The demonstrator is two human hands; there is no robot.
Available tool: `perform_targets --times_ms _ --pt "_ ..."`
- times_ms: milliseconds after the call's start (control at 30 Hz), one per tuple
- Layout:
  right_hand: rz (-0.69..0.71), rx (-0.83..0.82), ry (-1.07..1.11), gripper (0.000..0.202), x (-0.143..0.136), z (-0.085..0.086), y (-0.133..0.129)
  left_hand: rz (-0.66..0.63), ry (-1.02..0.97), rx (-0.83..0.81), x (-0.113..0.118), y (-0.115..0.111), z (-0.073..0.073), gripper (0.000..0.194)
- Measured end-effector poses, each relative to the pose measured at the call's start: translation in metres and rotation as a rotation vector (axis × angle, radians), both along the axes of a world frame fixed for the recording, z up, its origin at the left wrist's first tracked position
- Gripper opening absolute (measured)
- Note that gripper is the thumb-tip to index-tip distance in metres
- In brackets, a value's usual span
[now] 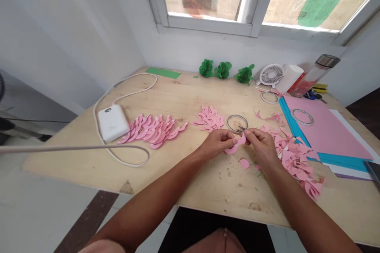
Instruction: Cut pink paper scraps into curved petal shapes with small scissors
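Note:
A curved pink paper piece [231,150] is stretched between my two hands above the table. My left hand [219,142] is closed, pinching it from the left. On the other side my right hand [261,144] is closed too, with thumb and forefinger on the paper's upper right end. Dark pointed metal tips [241,128] show just beyond my right fingers; the rest of that tool is hidden, and I cannot tell if the hand holds it. A metal ring [228,123] lies behind them. Below the hands is a small pink paper scrap [244,163].
Left are rows of curved pink pieces [156,131], a white power bank [113,122] and a cable. Small pink cut-outs [210,118] lie mid-table. Pink scraps [297,160] and coloured sheets [335,126] lie right. Green paper balls [222,70], a fan [271,74] and bottle [310,77] stand behind.

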State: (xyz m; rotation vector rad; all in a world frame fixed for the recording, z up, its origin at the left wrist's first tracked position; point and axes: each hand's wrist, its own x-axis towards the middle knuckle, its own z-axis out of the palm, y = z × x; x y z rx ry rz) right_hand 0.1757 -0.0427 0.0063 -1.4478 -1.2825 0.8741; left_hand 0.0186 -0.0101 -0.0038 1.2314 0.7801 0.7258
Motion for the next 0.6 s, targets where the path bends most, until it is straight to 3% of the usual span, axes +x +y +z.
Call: perform_targets --times_ms 233,367,600 --pt "-0.03 0.003 0.015 0.025 -0.001 0.003 0.0 0.014 0.033 0.052 0.001 0.001 -0.002 0.023" --pt "0.036 0.019 0.056 0.028 0.0 0.001 0.0 0.041 0.032 0.059 -0.003 0.003 0.0 0.023" --pt "0.044 0.002 0.07 0.02 0.004 -0.005 0.001 0.219 0.022 0.085 -0.023 0.011 0.021 0.021"
